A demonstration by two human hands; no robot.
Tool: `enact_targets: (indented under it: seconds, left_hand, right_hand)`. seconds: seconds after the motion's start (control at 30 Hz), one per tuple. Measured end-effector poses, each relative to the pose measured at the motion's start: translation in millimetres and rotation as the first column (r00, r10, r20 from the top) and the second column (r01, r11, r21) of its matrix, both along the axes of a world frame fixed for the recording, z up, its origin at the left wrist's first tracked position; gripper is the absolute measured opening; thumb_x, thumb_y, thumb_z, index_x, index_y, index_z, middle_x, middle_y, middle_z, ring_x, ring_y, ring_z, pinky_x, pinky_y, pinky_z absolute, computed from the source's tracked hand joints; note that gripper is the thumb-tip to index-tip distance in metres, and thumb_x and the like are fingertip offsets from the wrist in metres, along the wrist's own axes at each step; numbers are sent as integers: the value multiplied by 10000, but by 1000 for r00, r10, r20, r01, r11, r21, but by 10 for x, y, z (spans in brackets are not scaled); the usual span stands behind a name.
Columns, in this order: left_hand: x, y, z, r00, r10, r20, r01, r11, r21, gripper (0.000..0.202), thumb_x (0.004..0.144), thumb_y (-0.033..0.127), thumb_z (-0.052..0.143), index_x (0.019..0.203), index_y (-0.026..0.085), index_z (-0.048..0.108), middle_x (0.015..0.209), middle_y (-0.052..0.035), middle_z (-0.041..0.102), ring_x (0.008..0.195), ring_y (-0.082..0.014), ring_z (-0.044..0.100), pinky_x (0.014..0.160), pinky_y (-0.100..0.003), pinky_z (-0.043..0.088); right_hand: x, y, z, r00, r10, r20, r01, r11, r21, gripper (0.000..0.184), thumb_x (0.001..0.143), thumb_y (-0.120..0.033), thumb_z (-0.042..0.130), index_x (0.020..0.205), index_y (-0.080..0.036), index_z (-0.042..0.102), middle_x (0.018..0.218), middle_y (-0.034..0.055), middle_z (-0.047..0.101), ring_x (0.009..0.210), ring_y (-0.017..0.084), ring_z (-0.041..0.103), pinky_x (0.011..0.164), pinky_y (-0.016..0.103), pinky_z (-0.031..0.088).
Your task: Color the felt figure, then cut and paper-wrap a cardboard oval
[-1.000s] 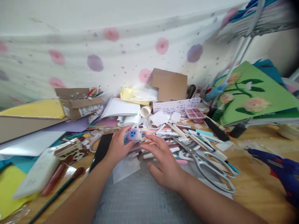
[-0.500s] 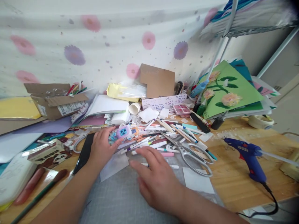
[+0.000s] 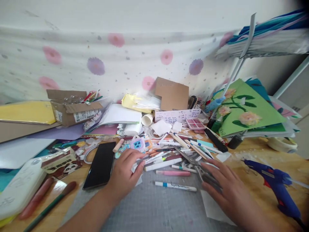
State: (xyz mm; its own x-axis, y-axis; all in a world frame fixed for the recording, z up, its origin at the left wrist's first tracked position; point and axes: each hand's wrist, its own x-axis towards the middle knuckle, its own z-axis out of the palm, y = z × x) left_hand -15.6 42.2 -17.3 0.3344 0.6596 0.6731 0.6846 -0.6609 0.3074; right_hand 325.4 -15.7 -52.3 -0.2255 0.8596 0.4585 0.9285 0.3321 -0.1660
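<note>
My left hand [image 3: 126, 172] is low over the near edge of a heap of markers [image 3: 164, 164], thumb apart from the fingers, with nothing visible in it. A corner of white paper shows below its thumb. My right hand [image 3: 229, 190] spreads its thumb and fingers over the handles of the metal scissors [image 3: 199, 169], hiding much of them; whether it touches them I cannot tell. The blades point up-left into the markers. A white marker with a blue band [image 3: 175, 186] and a pink marker [image 3: 173, 173] lie between my hands on the grey mat [image 3: 154, 209].
Left of my left hand lies a black phone [image 3: 99, 166], with a panda box [image 3: 61, 162] and a brush [image 3: 51, 204] beyond. A blue glue gun [image 3: 272, 183] rests on the right. Behind stand a cardboard box [image 3: 65, 114] and a green flower card [image 3: 251, 112].
My right hand has moved right from the mat's middle to the scissors' handles. My left hand has come nearer and right, uncovering the phone. The view has shifted.
</note>
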Motion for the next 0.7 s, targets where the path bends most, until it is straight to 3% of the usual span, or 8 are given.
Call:
enact_targets:
  seconds: [0.13,0.27,0.4,0.5,0.7]
  left_hand:
    - [54,-51,22,991,-131,-7,130,991,-43,134,853,135,549,945,210,610,875,-40,665,845,-180,622,760,-293,502]
    - [55,-71,45,983,-182,-13,181,982,-52,139,863,131,525,935,214,610,836,-40,666,789,-172,622,720,-282,504]
    - [20,-61,28,984,-178,-2,178,981,-75,133,868,128,520,932,209,603,827,-45,659,776,-174,612,702,-286,494]
    - [9,-56,15,982,-186,14,187,978,-94,137,862,117,518,926,203,603,814,-44,655,766,-172,603,694,-285,485]
    - [28,-72,30,974,-219,52,224,968,-116,136,840,104,517,885,196,606,777,-39,657,724,-163,589,648,-272,468]
  right_hand:
    - [-213,504,426,989,82,-122,-95,990,-105,337,893,-306,513,1178,-187,647,1259,150,612,1189,322,543,1002,523,437]
    - [-495,1296,716,979,89,-182,-122,976,-181,294,818,-204,619,1105,-209,680,1187,105,659,1175,288,555,1044,463,403]
    - [-752,2130,779,949,-79,-307,13,977,-213,347,894,-262,617,1228,-178,572,1304,105,566,1177,273,545,984,511,438]
    - [-915,2635,782,871,-225,-437,96,950,-297,324,929,-311,581,1222,-175,560,1239,91,589,1031,233,618,855,448,530]
    - [-1115,3159,838,708,-409,-575,185,894,-408,326,933,-319,574,1221,-168,555,1191,87,607,959,213,640,791,408,556]
